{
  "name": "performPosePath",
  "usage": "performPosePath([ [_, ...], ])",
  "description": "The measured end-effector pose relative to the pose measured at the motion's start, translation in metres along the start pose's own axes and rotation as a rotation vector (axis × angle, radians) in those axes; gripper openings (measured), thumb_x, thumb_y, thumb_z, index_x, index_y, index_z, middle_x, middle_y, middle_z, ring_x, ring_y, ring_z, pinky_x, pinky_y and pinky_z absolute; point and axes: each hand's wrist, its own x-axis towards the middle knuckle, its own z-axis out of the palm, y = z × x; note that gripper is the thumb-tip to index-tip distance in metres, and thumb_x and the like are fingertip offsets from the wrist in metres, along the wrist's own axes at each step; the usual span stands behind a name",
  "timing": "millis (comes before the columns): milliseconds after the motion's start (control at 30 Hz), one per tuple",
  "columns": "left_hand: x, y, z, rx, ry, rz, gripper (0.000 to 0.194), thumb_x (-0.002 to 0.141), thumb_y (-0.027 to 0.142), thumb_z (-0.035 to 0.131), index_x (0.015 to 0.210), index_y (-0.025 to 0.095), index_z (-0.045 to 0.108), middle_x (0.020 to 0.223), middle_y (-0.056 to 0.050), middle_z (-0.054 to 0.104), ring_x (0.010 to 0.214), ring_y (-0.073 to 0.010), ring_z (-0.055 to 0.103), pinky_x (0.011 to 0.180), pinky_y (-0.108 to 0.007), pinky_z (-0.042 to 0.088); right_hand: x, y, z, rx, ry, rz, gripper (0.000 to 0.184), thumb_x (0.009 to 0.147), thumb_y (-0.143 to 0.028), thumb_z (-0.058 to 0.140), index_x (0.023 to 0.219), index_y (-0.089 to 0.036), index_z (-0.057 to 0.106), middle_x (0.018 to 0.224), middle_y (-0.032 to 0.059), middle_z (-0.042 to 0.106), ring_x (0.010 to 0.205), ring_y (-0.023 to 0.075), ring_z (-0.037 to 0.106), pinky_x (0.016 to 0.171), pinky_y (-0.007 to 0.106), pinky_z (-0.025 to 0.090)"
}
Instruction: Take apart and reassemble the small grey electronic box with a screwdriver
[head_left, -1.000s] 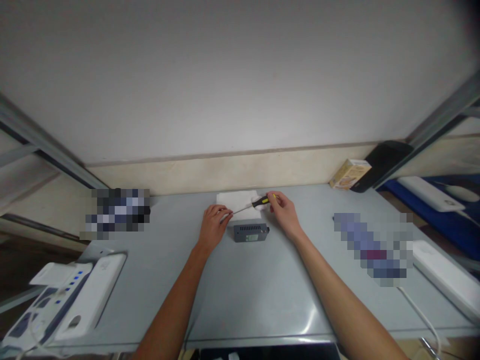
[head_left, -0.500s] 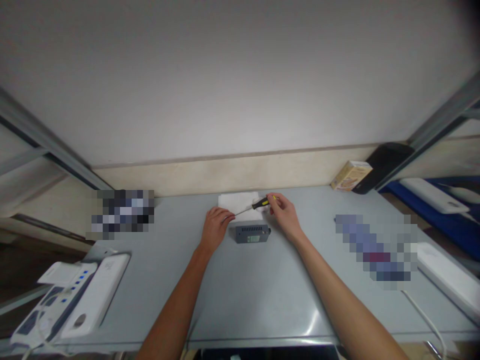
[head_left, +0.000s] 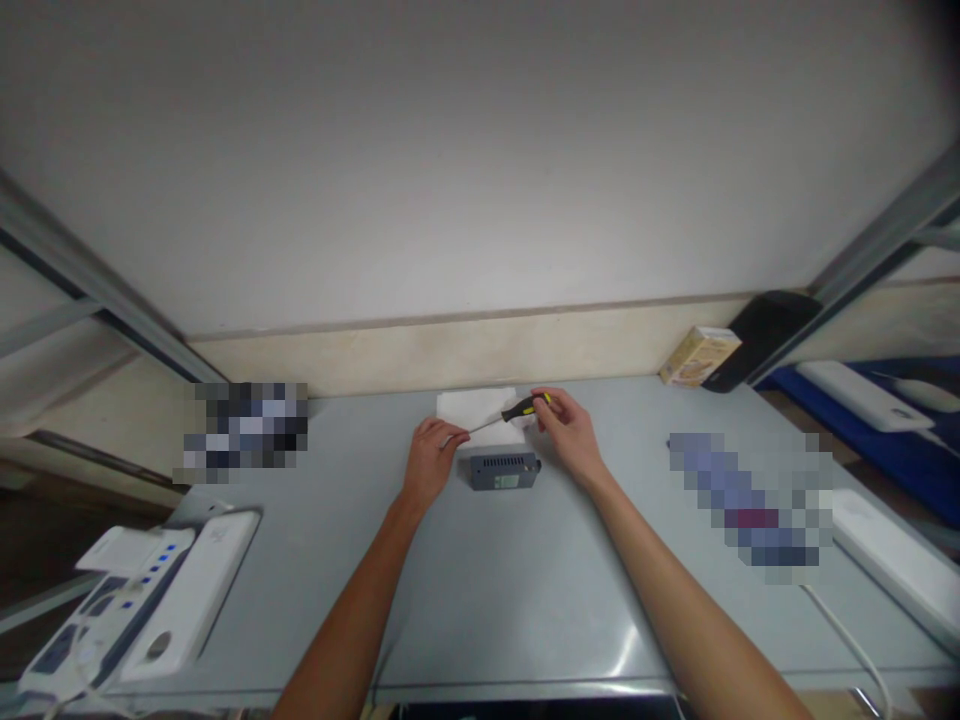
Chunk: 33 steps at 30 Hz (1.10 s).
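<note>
From my head view: my right hand (head_left: 568, 430) grips the handle of one screwdriver (head_left: 517, 408), my left hand (head_left: 429, 462) pinching its shaft near the tip, over one white sheet (head_left: 461, 405). One dark grey box (head_left: 504, 472) stands nearer me, between my arms. Leftward sit one power strip (head_left: 105, 615) and one long white case (head_left: 196, 590); back right, one yellow carton (head_left: 700, 357).

Free tabletop (head_left: 495, 600) between the forearms (head_left: 360, 600) stops at the grey box (head_left: 491, 477).
</note>
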Motion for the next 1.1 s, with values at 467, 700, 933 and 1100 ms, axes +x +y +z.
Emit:
performPosePath([
  [467, 0.0, 0.02, 0.002, -0.293, 0.036, -0.064, 0.027, 0.095, 0.047, 0.069, 0.102, 0.024, 0.08, 0.102, -0.006, 0.078, 0.097, -0.0218, 0.067, 0.093, -0.037, 0.052, -0.003, -0.01, -0.002, 0.133, 0.022, -0.044, 0.041, 0.082, -0.049, 0.077, 0.111, -0.021, 0.069, 0.077, -0.0012, 0.06, 0.062, 0.0116, 0.051, 0.056, 0.024, 0.044],
  [700, 0.0, 0.03, -0.012, -0.576, -0.036, -0.156, 0.042, 0.105, 0.047, 0.047, 0.119, 0.018, 0.075, 0.113, -0.011, 0.075, 0.101, -0.0226, 0.065, 0.097, -0.037, 0.048, -0.007, -0.021, -0.015, 0.134, 0.057, -0.155, 0.035, 0.086, -0.05, 0.075, 0.109, -0.023, 0.072, 0.078, -0.0002, 0.059, 0.064, 0.0132, 0.051, 0.058, 0.026, 0.044],
  [933, 0.0, 0.021, -0.015, -0.82, -0.39, -0.208, 0.033, 0.085, 0.032, 0.066, 0.113, 0.017, 0.077, 0.112, -0.011, 0.074, 0.102, -0.0252, 0.065, 0.089, -0.034, 0.046, -0.013, -0.03, -0.015, 0.059, -0.031, -0.119, 0.038, 0.082, -0.054, 0.077, 0.104, -0.023, 0.073, 0.082, 0.0028, 0.063, 0.067, 0.0164, 0.056, 0.06, 0.029, 0.047],
  [1100, 0.0, 0.022, -0.015, -0.849, -0.475, -0.223, 0.038, 0.078, 0.027, 0.067, 0.115, 0.019, 0.076, 0.115, -0.01, 0.073, 0.107, -0.0264, 0.064, 0.092, -0.034, 0.046, -0.016, -0.037, -0.011, 0.033, -0.059, -0.131, 0.036, 0.081, -0.053, 0.078, 0.101, -0.023, 0.073, 0.083, 0.0032, 0.066, 0.07, 0.018, 0.06, 0.065, 0.031, 0.05],
])
